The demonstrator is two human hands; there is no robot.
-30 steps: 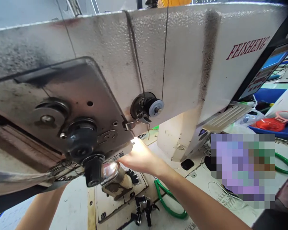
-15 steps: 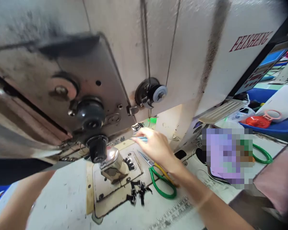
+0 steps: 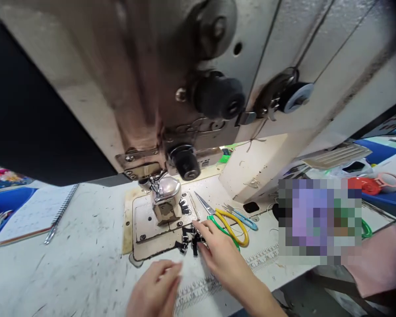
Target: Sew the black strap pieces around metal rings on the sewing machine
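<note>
My right hand (image 3: 222, 251) reaches over a small cluster of black strap pieces with metal fittings (image 3: 185, 240). Its thumb and fingers are apart around the right side of the cluster, fingertips touching or almost touching it. Lower down, my left hand (image 3: 155, 288) hovers above the table edge, slightly blurred, fingers loosely bent with nothing visible in them. Behind my right hand lie scissors with yellow and green handles (image 3: 234, 226), partly covered by it. Light-blue thread snips (image 3: 246, 219) rest beside them. More black pieces (image 3: 185, 207) sit by the presser foot housing (image 3: 166, 198).
The sewing machine head (image 3: 198, 97) hangs low over the work area. A printed ruler (image 3: 201, 286) runs along the front of the table (image 3: 86, 264). At left lie a spiral notebook (image 3: 42, 211) and a blue bin (image 3: 23, 200). A blurred-out patch covers something at right.
My right hand has put down the blue snips and come back to the black pieces. My left hand has moved in from the far left. The view has shifted left.
</note>
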